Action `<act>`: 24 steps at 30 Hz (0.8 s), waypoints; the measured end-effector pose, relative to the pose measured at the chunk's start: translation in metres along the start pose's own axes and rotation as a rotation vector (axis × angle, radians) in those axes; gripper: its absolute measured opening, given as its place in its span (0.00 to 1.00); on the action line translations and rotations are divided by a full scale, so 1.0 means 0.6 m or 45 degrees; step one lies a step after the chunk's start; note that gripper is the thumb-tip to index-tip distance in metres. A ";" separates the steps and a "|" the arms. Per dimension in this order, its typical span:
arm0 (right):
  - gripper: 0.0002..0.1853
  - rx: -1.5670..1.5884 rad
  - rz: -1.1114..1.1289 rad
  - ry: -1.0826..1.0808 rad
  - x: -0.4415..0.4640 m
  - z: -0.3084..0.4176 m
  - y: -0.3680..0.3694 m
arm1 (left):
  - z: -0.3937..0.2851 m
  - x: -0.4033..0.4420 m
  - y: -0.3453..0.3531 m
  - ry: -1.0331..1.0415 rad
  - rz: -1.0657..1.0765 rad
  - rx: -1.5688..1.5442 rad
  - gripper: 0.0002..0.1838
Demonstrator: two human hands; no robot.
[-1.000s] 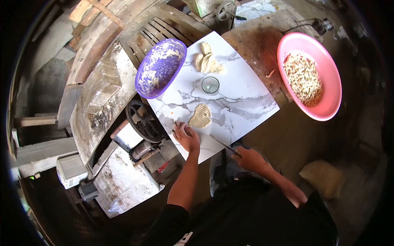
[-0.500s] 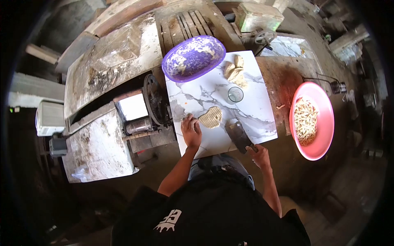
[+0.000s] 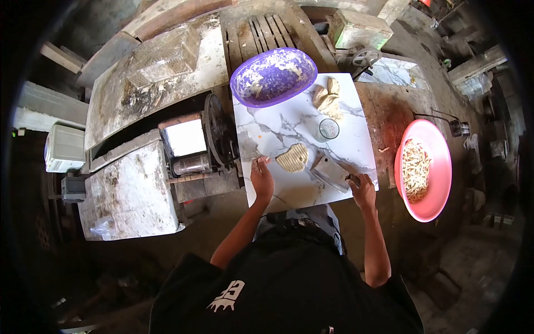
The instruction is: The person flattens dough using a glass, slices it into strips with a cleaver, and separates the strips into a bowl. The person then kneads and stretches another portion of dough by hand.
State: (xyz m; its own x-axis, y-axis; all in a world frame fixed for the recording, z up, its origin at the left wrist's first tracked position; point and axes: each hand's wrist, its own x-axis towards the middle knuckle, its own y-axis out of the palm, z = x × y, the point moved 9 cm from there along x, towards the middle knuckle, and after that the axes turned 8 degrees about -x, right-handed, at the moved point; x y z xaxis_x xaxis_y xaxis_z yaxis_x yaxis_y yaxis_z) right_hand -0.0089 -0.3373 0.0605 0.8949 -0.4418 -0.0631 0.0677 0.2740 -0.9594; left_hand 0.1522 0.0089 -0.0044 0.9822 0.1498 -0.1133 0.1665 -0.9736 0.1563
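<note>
My right hand (image 3: pixel 363 192) grips the handle of a cleaver (image 3: pixel 332 172). Its broad blade lies tilted low over the marble-patterned board (image 3: pixel 267 192), just right of a flattened, ridged piece of dough (image 3: pixel 293 158). On the dough's other side is my left hand (image 3: pixel 262 177), apart from it, with the fingers curled in; whatever they hold, if anything, is too small to make out. Beyond the dough stands a clear drinking glass (image 3: pixel 329 129). Several pieces of pale dough (image 3: pixel 327 100) lie behind the glass.
A purple basin (image 3: pixel 267 102) smeared with dough sits at the board's back left. To the right, a pink basin (image 3: pixel 439 189) holds many small dough strips (image 3: pixel 415 170). A machine with a large wheel (image 3: pixel 218 128) stands close to the board's left edge.
My right hand has lifted the cleaver up and turned its blade toward the dough. My left hand's fingers, spread on the board before, have curled in. The view has shifted slightly.
</note>
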 end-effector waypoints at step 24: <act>0.19 0.011 -0.215 -0.001 -0.010 -0.009 0.000 | 0.008 -0.063 0.056 -0.318 0.067 -0.143 0.16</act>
State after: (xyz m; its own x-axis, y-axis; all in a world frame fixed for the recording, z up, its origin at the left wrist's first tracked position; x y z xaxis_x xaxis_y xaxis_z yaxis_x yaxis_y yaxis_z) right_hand -0.0165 -0.3393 0.0591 0.8707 -0.4816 0.0994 0.2214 0.2034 -0.9537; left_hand 0.1205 -0.0306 0.0001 0.9402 0.0388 -0.3383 0.1381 -0.9515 0.2749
